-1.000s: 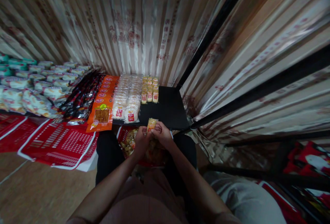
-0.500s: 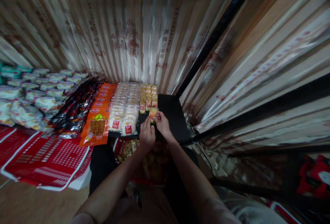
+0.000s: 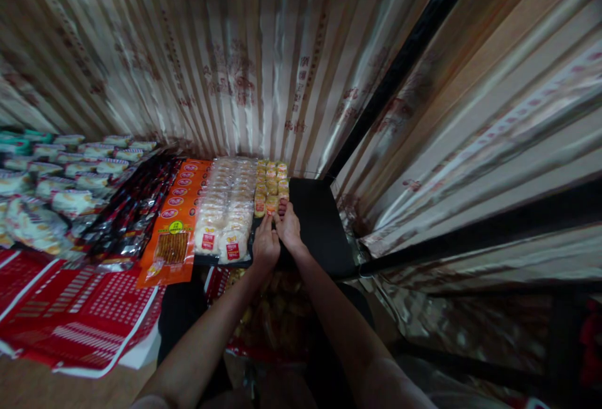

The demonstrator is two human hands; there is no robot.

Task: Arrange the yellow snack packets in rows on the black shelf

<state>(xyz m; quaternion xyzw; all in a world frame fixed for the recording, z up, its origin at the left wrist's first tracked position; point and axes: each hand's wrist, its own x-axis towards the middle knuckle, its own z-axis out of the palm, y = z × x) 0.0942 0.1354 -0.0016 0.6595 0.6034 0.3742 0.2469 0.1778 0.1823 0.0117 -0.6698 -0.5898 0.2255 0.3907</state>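
Observation:
Both my hands reach onto the black shelf (image 3: 320, 221). My left hand (image 3: 266, 247) and my right hand (image 3: 288, 228) pinch a small yellow snack packet (image 3: 274, 207) between their fingertips, holding it at the near end of a row of like yellow packets (image 3: 271, 182). Left of that row lie rows of clear-wrapped white snack packs (image 3: 226, 208), then orange snack bags (image 3: 176, 221). A red basket (image 3: 268, 308) with more packets sits below my forearms, mostly dark and blurred.
Black-and-red packets (image 3: 136, 208) and pale bagged snacks (image 3: 51, 189) fill the shelf to the left. Red patterned sheets (image 3: 79, 315) lie below them. Striped shiny wrapping (image 3: 235, 64) backs the shelf. A black shelf post (image 3: 404, 64) rises at right.
Both hands moved forward from above the basket onto the shelf, carrying the yellow packet to the near end of the yellow row. The view tilted forward with them.

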